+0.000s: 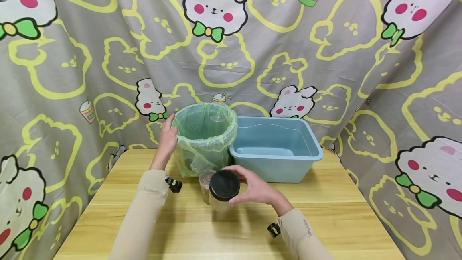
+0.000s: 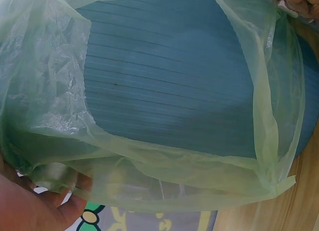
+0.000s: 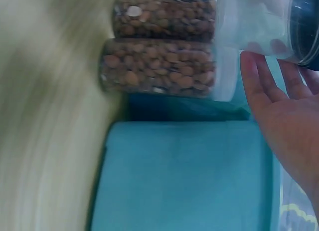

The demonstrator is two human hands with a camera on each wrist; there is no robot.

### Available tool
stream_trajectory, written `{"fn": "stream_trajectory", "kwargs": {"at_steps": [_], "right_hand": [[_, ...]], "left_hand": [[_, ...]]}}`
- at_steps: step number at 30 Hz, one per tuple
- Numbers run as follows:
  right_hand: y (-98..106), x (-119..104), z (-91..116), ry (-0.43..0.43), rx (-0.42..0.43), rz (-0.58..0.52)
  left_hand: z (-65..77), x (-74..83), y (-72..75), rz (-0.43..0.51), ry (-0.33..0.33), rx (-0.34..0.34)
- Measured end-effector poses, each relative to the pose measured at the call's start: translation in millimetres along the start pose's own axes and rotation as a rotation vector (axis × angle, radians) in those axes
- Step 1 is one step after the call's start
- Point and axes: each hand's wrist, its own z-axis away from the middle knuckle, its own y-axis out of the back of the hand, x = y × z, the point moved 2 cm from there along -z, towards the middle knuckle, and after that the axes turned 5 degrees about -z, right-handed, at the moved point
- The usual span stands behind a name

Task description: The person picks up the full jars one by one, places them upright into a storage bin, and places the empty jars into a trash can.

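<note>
My left hand (image 1: 167, 137) is at the left rim of a round bin lined with a thin green bag (image 1: 202, 153). In the left wrist view the fingers (image 2: 75, 203) curl at the bag's edge, partly behind the film, and the bin's ridged blue inside (image 2: 169, 76) shows. My right hand (image 1: 254, 185) grips a clear jar (image 3: 259, 21) by its upper part, near the black lid (image 1: 224, 184). Close behind it, in front of the bin, stand two clear jars of brown pellet-like pieces (image 3: 159, 66); the head view shows one jar (image 1: 205, 183), partly hidden.
A blue rectangular tub (image 1: 276, 167) stands right of the bin, close against it. Both are on a wooden table (image 1: 195, 236), with a patterned curtain (image 1: 231, 63) behind and at the sides.
</note>
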Motion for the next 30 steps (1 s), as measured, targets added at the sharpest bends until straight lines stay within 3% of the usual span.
{"fn": "stream_trajectory", "kwargs": {"at_steps": [6, 16, 30], "right_hand": [[11, -14, -1, -0.012, 0.011, -0.038], [28, -39, -10, -0.020, 0.042, -0.005], [53, -75, -30, 0.053, 0.197, 0.064]], "left_hand": [[-0.6, 0.5, 0.3, -0.005, -0.008, 0.001], [1.6, 1.2, 1.9, -0.003, 0.023, -0.028], [1.9, 0.3, 1.2, -0.001, 0.023, -0.019]]}}
